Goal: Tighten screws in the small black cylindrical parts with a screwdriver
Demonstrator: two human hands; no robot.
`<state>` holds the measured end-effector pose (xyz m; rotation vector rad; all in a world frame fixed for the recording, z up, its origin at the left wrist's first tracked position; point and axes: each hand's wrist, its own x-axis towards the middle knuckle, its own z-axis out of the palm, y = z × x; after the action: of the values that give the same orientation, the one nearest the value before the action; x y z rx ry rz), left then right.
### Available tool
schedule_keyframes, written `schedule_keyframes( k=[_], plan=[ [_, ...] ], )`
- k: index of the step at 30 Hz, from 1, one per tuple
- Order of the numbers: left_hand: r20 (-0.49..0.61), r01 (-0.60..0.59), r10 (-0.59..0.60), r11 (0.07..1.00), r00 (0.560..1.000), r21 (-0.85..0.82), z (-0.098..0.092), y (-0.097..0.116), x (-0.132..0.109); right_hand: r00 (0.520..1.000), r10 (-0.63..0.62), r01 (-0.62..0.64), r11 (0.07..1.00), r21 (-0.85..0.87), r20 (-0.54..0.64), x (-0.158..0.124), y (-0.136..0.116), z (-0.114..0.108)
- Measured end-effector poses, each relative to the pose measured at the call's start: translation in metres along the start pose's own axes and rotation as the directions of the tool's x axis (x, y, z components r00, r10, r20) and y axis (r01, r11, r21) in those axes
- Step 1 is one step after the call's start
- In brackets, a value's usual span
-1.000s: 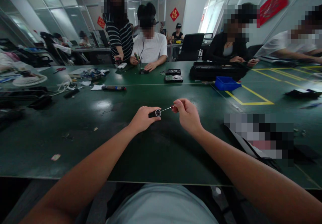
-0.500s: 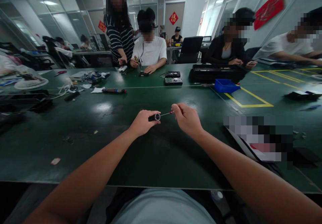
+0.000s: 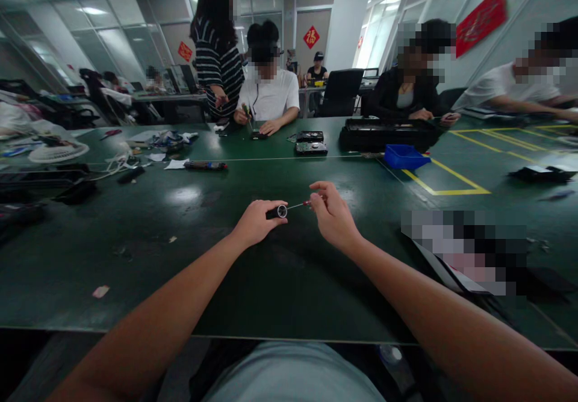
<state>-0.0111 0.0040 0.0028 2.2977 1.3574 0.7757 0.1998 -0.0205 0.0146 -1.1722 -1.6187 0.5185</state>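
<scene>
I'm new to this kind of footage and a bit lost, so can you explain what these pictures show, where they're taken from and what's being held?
There's no machine here: these are a person's own bare hands. The camera is worn on their head, looking forward and down, so you see roughly what they see.

The left hand holds a small black cylinder with a pale ring at its end. The right hand pinches a thin tool with a reddish handle; its metal shaft reaches toward that ringed end. Whether it goes inside is too small to tell.

On the green table ahead are a blue tray, a long black housing and a small device with a circuit board. A co-worker in white sits across.
</scene>
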Motion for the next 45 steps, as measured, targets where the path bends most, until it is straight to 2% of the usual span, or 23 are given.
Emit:
schedule_keyframes(
  k=[6, 9, 10, 12, 13, 16, 22, 28, 31, 35, 39, 45],
  plan=[
    [-0.026, -0.011, 0.011, 1.000, 1.000, 0.005, 0.000, 0.000, 0.001, 0.991, 0.134, -0.130, 0.948, 0.291, 0.008, 0.006, 0.007, 0.007],
    [-0.051, -0.090, 0.091, 0.995, 0.995, 0.031, -0.002, -0.001, 0.001, 0.952, 0.307, -0.262, 0.798, 0.543, 0.009, 0.011, 0.014, 0.008],
    [-0.050, -0.121, 0.123, 0.991, 0.991, 0.052, -0.003, -0.002, 0.002, 0.931, 0.363, -0.315, 0.739, 0.595, 0.042, 0.013, 0.017, 0.008],
    [-0.026, -0.146, 0.149, 0.984, 0.988, 0.102, -0.002, -0.007, 0.003, 0.889, 0.449, -0.400, 0.667, 0.628, 0.090, 0.017, 0.022, 0.006],
    [-0.010, -0.135, 0.137, 0.983, 0.991, 0.124, -0.002, -0.009, 0.004, 0.881, 0.468, -0.404, 0.675, 0.618, 0.065, 0.018, 0.024, 0.005],
    [0.028, -0.089, 0.085, 0.983, 0.996, 0.160, 0.000, -0.017, 0.007, 0.899, 0.438, -0.360, 0.767, 0.532, -0.024, 0.018, 0.026, 0.005],
    [0.029, -0.060, 0.057, 0.991, 0.998, 0.121, -0.002, -0.015, 0.007, 0.957, 0.288, -0.257, 0.904, 0.342, -0.042, 0.012, 0.023, 0.009],
    [-0.070, -0.003, -0.002, 0.997, 0.998, -0.076, -0.004, -0.006, 0.002, 0.956, 0.244, -0.158, 0.899, 0.409, -0.165, 0.013, 0.017, -0.001],
    [-0.061, 0.062, -0.072, 0.987, 0.996, -0.148, -0.004, 0.001, 0.001, 0.947, 0.219, -0.108, 0.906, 0.408, -0.236, 0.015, 0.010, -0.009],
    [0.007, 0.159, -0.161, 0.969, 0.987, -0.191, -0.007, 0.013, 0.001, 0.959, 0.146, -0.066, 0.948, 0.311, -0.243, 0.014, 0.002, -0.015],
    [0.110, 0.113, -0.096, 0.980, 0.989, -0.161, -0.004, 0.020, 0.007, 0.960, 0.108, -0.035, 0.962, 0.272, -0.257, 0.013, -0.002, -0.017],
    [0.198, -0.045, 0.058, 0.997, 0.979, -0.068, 0.007, 0.018, 0.026, 0.954, 0.046, 0.022, 0.975, 0.223, -0.297, 0.014, -0.001, -0.019]
  ],
)
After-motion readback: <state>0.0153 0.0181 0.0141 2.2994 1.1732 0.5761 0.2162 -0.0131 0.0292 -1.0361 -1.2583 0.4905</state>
